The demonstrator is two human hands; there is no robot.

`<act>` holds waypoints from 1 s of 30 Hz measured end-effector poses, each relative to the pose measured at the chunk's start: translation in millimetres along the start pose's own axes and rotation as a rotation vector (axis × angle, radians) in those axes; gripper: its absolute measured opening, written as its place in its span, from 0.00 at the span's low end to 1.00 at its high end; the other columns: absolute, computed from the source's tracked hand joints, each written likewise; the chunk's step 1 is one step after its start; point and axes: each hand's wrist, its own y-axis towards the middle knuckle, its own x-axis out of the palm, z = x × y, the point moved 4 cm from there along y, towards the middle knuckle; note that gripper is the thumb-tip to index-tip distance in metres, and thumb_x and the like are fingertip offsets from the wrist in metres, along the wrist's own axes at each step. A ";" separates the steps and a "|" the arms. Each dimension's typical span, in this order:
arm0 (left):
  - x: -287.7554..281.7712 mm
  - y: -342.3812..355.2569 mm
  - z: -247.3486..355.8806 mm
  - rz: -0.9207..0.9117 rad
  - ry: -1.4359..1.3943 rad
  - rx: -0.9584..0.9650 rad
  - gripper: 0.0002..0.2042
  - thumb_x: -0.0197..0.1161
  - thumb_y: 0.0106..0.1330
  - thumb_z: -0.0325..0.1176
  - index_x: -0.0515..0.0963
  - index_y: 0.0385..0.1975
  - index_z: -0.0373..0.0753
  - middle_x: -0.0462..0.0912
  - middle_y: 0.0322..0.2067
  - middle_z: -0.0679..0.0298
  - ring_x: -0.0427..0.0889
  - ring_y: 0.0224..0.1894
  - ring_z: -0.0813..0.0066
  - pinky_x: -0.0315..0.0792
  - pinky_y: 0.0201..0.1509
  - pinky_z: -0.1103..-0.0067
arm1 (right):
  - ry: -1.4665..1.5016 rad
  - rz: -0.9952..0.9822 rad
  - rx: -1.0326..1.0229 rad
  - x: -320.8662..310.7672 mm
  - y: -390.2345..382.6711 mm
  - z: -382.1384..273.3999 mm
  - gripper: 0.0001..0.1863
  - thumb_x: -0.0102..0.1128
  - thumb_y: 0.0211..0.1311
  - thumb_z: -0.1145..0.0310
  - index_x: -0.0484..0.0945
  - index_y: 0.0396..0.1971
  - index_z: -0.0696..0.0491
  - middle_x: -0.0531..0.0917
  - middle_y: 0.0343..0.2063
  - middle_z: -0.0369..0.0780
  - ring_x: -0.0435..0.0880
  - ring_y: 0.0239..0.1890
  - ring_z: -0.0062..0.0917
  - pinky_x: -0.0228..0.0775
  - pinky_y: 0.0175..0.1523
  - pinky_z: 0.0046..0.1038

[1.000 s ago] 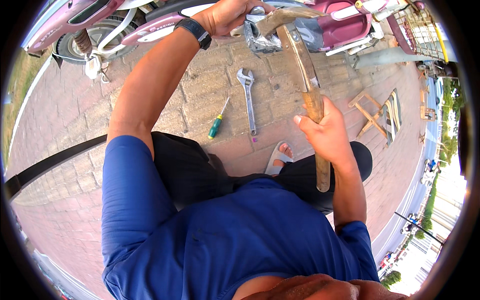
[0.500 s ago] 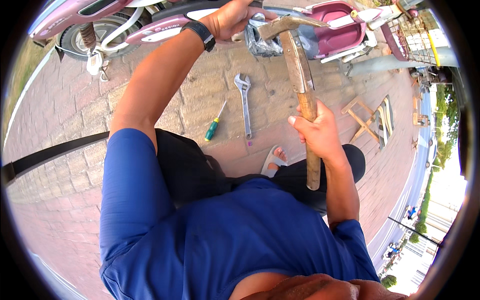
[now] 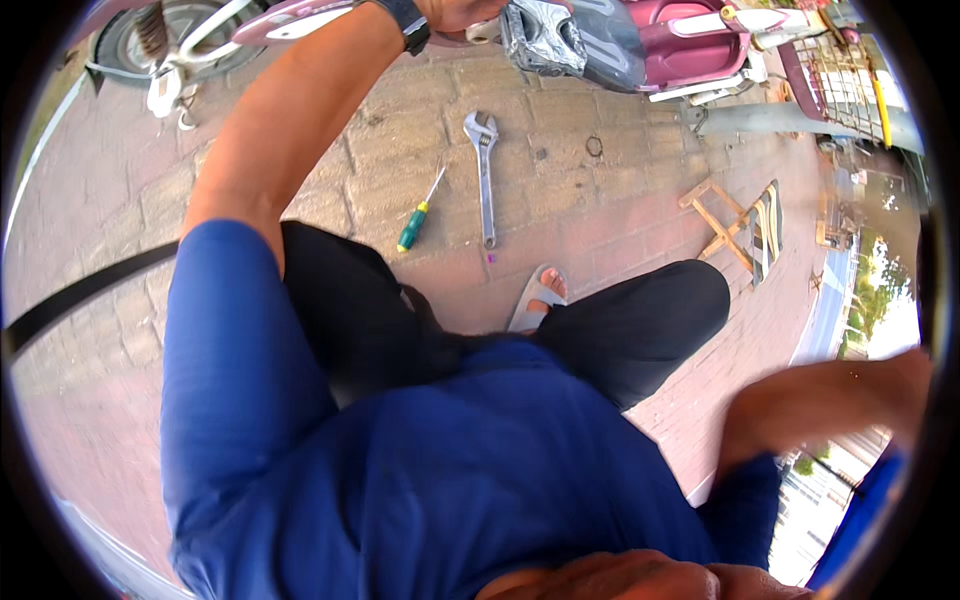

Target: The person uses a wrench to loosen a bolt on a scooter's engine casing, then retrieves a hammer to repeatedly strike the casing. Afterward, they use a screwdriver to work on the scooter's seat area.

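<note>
Maroon scooter [image 3: 690,42]: along top edge. Left hand [image 3: 465,12]: beside it, cropped. Right hand [image 3: 908,385]: apparently at right rim, blurred. Both grips: cannot tell. Adjustable wrench [image 3: 487,190], green-handled screwdriver [image 3: 412,229]: lie side by side on paving [image 3: 400,110].

"What's the top like?"

"A dark blue T-shirt [image 3: 470,450], plain across the front, with soft creases down the chest. Its short left sleeve [image 3: 240,330] is wide and ends above the elbow; the right sleeve [image 3: 745,505] is the same blue."

"And below?"

"Black trousers [image 3: 640,325], loose and plain, covering both knees. I can't make out where the legs end."

"Shoes?"

"One shows: a pale grey sandal [image 3: 526,308], open at the front, with a broad strap over the foot and the toes bare."

"Anything on the wrist?"

"A black wristwatch [image 3: 408,24] on the left, with a wide band. Its dial is hidden."
</note>
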 end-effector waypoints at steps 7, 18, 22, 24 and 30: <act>-21.6 -14.3 10.4 0.128 -0.136 0.029 0.64 0.38 0.57 0.86 0.52 0.76 0.27 0.67 0.71 0.45 0.72 0.69 0.53 0.65 0.73 0.63 | -0.047 0.213 0.900 11.6 -136.6 161.0 0.11 0.64 0.63 0.77 0.71 0.42 0.56 0.73 0.20 0.34 0.71 0.16 0.19 0.69 0.24 0.24; 6.1 9.3 -0.8 0.054 0.031 0.031 0.54 0.39 0.67 0.79 0.55 0.76 0.31 0.73 0.67 0.48 0.77 0.64 0.60 0.74 0.64 0.65 | 0.076 -0.118 0.802 82.6 -159.6 172.8 0.15 0.69 0.61 0.76 0.74 0.45 0.58 0.78 0.24 0.35 0.76 0.19 0.16 0.69 0.24 0.22; -2.0 11.3 -7.0 0.066 0.010 0.084 0.43 0.55 0.72 0.65 0.62 0.72 0.31 0.80 0.60 0.50 0.83 0.56 0.63 0.78 0.61 0.65 | 0.099 -0.238 0.839 111.7 -171.9 178.1 0.16 0.70 0.61 0.75 0.74 0.45 0.59 0.79 0.25 0.34 0.76 0.19 0.14 0.70 0.24 0.21; -4.3 12.5 -8.7 0.088 0.008 0.113 0.39 0.56 0.74 0.61 0.63 0.71 0.31 0.80 0.60 0.50 0.83 0.56 0.63 0.78 0.61 0.65 | 0.119 -0.255 0.898 123.4 -168.8 172.3 0.14 0.68 0.61 0.77 0.74 0.44 0.59 0.79 0.25 0.34 0.75 0.19 0.14 0.69 0.25 0.20; 23.2 -2.1 -0.9 0.072 0.349 0.161 0.33 0.51 0.80 0.48 0.58 0.74 0.30 0.74 0.66 0.53 0.76 0.66 0.64 0.73 0.69 0.68 | 0.105 -0.338 0.910 136.0 -166.2 175.8 0.14 0.68 0.61 0.78 0.74 0.45 0.60 0.79 0.24 0.33 0.75 0.20 0.13 0.67 0.25 0.19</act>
